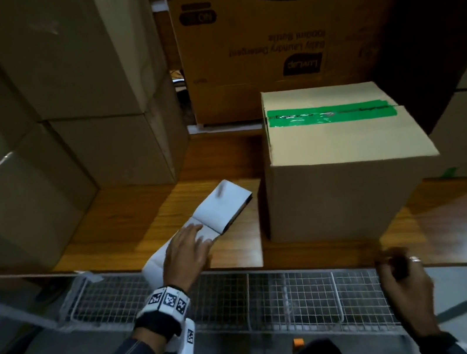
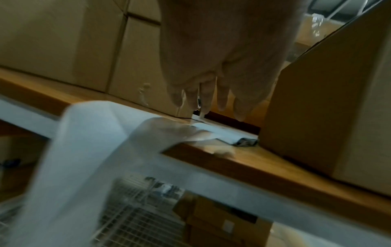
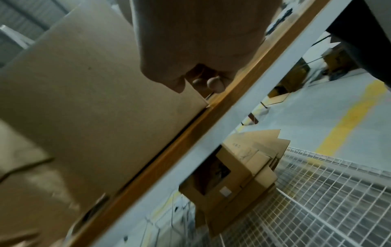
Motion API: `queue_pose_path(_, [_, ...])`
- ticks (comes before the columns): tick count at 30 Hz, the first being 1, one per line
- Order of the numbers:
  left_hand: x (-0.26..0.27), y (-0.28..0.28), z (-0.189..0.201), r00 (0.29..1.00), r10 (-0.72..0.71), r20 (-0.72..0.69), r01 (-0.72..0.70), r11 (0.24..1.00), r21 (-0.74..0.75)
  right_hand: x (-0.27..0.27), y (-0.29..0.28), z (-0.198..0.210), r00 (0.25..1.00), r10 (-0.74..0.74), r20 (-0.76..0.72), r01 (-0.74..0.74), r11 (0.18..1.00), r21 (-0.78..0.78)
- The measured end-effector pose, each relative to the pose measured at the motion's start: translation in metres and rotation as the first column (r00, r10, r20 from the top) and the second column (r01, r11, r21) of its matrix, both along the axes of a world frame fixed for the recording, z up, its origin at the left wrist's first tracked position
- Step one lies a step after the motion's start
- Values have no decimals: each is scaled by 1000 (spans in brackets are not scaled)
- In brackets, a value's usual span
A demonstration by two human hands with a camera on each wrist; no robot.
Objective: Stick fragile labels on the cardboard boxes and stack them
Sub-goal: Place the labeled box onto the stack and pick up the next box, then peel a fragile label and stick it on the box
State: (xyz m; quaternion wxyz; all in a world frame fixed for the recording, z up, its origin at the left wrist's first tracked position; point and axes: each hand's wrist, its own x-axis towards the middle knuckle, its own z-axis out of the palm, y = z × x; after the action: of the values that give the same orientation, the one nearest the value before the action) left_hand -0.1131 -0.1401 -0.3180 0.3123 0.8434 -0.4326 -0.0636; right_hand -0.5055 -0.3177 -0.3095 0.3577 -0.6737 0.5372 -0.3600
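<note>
The left hand (image 1: 188,254) reaches flat over the white folded strip of label backing paper (image 1: 221,206), fingers (image 2: 240,107) straight and spread; the wrist view shows them hovering just above the paper with nothing pinched. It looks placed to pin or pick up the strip so a label can be peeled. The strip lies on the wooden shelf board (image 1: 146,216), its far folded end just left of the plain cardboard box sealed with green tape (image 1: 337,159), while its near end spills over the board's front edge and hangs down in front of the white wire-mesh basket (image 1: 277,296) below.

The right hand (image 1: 404,281) sits at the board's front edge, below the near right corner of the taped box, apart from it. Its fingers are loosely curled with the tips showing in the wrist view; blur makes it hard to tell whether anything small is between them, and nothing plainly shows. A ring is on one finger. It probably waits there to take the peeled label.

The taped box stands upright near the board's front, its near face bare: no fragile label is visible. Left of the taped box, beyond the strip, plain brown cartons (image 1: 66,106) stand stacked; behind it is a printed detergent carton (image 1: 274,43).
</note>
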Motion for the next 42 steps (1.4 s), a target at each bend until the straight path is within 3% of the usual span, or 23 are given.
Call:
queue_pose_path(3, [5,23,-10,997,-70,43,65,992,108,14,29,-5,944,303,-131,-312,949,-55])
queue_pose_path(6, [5,39,-17,998,-47,42,41,989,140,49,49,-5,803,559,-206,-580,812,-63])
queue_pose_path(9, [8,57,-20,995,-35,89,23,991,131,104,63,7,667,691,-279,-740,658,-139])
queue_pose_path(12, [9,77,-18,990,9,141,-26,992,120,171,72,21,570,755,-324,-815,569,-110])
queue_pose_path(16, [7,96,-14,978,56,202,-78,992,103,244,75,20,527,733,-431,-837,535,-114])
queue_pose_path(19, [12,107,-9,982,99,161,-114,989,90,284,85,18,505,700,-505,-842,529,-109])
queue_pose_path(24, [28,104,-5,992,99,76,-106,989,103,312,97,10,298,673,-677,-893,448,52])
queue_pose_path(33, [26,110,-16,982,157,-102,-156,988,16,301,98,8,390,658,-644,-841,539,42])
queue_pose_path(37, [30,117,-37,942,201,-269,-188,979,72,295,99,11,348,687,-638,-859,506,76])
queue_pose_path(42, [20,112,-33,818,79,-570,-153,985,-82,297,106,14,291,629,-721,-892,451,34])
